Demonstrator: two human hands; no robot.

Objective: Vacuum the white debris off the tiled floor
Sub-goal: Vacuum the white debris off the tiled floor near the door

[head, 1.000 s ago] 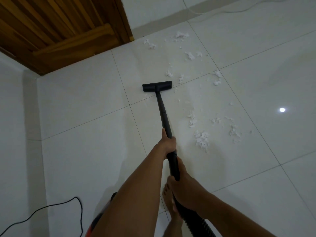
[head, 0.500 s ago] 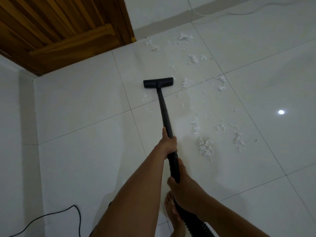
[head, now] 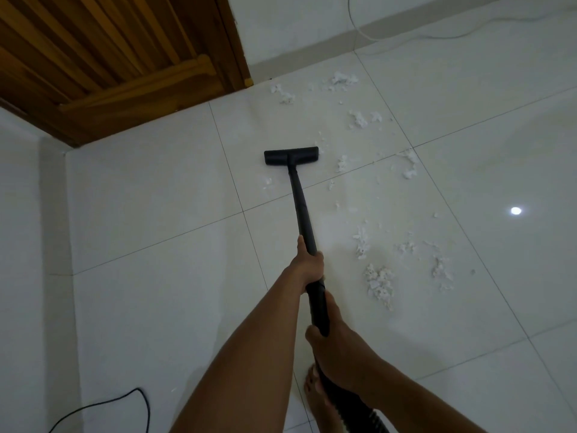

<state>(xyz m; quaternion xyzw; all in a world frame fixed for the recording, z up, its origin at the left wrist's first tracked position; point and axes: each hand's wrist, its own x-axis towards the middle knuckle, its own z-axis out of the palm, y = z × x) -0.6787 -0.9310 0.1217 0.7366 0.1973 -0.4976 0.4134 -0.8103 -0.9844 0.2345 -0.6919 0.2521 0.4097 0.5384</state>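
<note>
Left hand [head: 307, 260] wrapped round the black vacuum wand [head: 300, 204], right hand [head: 338, 348] clamped lower, by the ribbed hose [head: 352, 417]. Nozzle head [head: 291, 155] sits flat on the tiled floor [head: 156, 214], toward its far edge. White debris [head: 379, 281] lies scattered right of the wand (one fleck just left).

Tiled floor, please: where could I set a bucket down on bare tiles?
Nearly bare: the tiles left of the vacuum wand, between the wooden door and the black cable. Crowded: white debris litters the tiles right of the wand, from the wall to the left hand.
</note>
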